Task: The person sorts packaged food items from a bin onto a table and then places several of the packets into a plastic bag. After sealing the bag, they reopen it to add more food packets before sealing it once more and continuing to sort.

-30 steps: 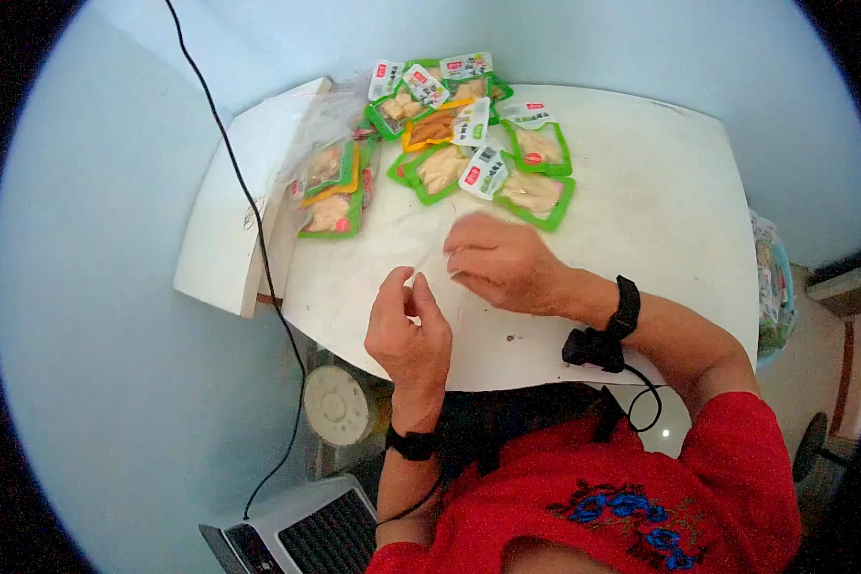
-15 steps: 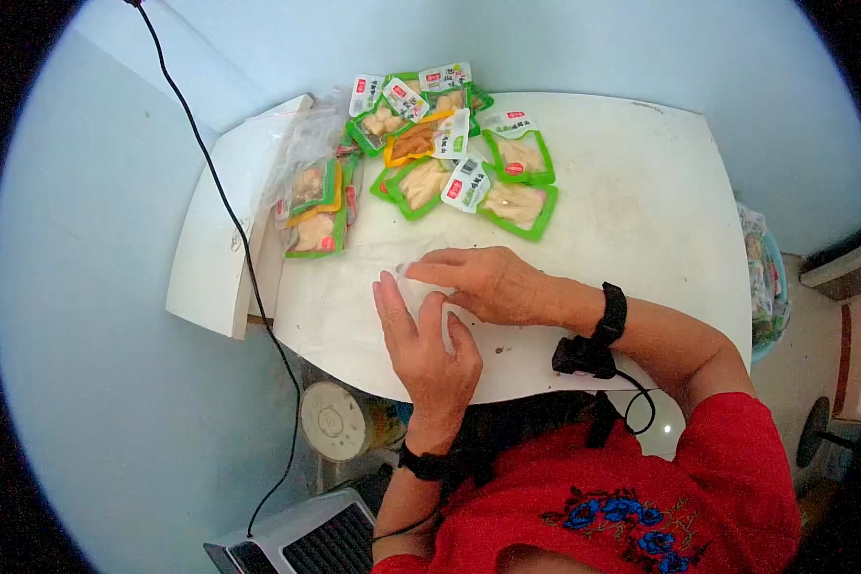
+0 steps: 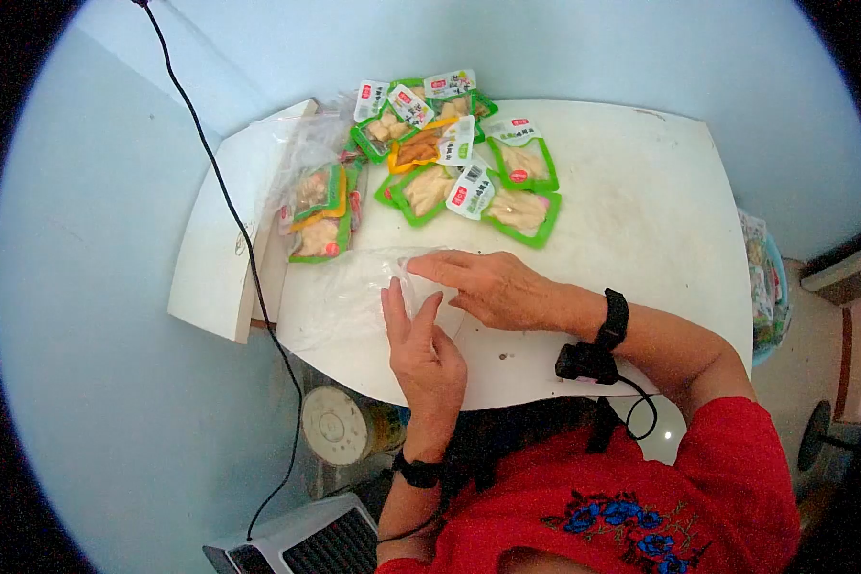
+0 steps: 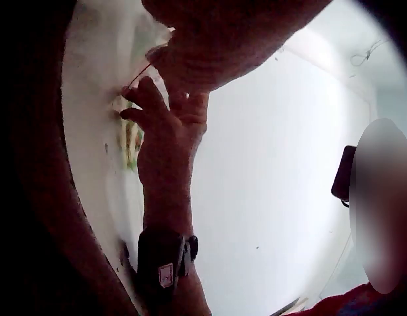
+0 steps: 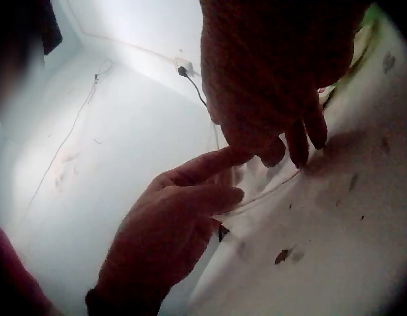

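Note:
A clear plastic bag [image 3: 344, 298] lies spread on the white table, its mouth at both hands. My left hand [image 3: 427, 359] holds the near part of that mouth between thumb and fingers, the other fingers pointing up. Just right of it, my right hand [image 3: 503, 292] pinches the bag's edge, with its index finger stretched left. A thin red line [image 4: 139, 76] along the edge runs between the fingertips of both hands in the left wrist view. In the right wrist view the pale bag edge [image 5: 262, 193] spans from one hand to the other; the right fingertips are partly hidden.
Several green-edged food packets [image 3: 521, 212] and an orange one [image 3: 419, 150] lie at the back of the table [image 3: 641, 220]. Left of them sits a filled clear bag of packets [image 3: 318, 215], beside a white board [image 3: 215, 239]. A black cable [image 3: 222, 182] hangs at left.
The right hand has moved left and down to meet the left hand. The left fingers have straightened upward, and the clear bag now lies flatter and more visible on the table.

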`<move>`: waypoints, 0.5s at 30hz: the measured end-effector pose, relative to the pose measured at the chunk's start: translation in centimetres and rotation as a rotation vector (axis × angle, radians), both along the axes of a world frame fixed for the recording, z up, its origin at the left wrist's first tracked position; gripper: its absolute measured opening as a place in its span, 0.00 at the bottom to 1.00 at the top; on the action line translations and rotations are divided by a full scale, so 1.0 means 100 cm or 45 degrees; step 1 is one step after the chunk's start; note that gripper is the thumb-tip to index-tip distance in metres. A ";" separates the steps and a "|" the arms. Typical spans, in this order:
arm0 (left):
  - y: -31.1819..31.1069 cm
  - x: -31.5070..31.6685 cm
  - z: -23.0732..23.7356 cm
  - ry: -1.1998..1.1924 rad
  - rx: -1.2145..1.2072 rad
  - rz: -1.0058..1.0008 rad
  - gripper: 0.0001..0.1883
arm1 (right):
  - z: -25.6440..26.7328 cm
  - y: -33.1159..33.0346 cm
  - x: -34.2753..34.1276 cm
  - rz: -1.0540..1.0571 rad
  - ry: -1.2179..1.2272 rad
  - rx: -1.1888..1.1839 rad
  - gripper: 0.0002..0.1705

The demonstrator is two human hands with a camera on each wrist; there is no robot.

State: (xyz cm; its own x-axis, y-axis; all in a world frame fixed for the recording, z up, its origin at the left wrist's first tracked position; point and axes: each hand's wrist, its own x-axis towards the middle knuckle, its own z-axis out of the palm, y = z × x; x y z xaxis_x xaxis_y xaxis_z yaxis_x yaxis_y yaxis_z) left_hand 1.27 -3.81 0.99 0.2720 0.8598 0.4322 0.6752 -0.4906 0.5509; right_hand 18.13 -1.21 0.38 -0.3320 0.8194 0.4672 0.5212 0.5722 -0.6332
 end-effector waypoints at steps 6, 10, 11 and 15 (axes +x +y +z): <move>0.003 0.000 0.005 -0.017 0.110 -0.025 0.33 | -0.013 0.002 0.002 0.042 -0.131 -0.022 0.28; 0.010 0.000 -0.002 -0.024 0.168 -0.015 0.34 | -0.020 0.007 0.006 0.124 -0.106 0.038 0.19; 0.012 0.000 -0.007 -0.016 0.194 -0.004 0.34 | -0.018 0.007 0.007 0.096 -0.029 -0.018 0.18; 0.017 -0.004 -0.016 -0.020 0.247 -0.008 0.34 | 0.006 0.005 0.015 -0.109 0.229 -0.278 0.13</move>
State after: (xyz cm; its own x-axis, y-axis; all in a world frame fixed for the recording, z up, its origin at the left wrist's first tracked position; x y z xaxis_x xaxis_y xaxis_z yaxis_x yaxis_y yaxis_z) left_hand 0.92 -2.07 -0.62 0.2692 0.7583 0.5937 0.6637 -0.5928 0.4562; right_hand 19.67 -0.70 1.01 -0.1849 0.9285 0.3221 0.4297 0.3711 -0.8232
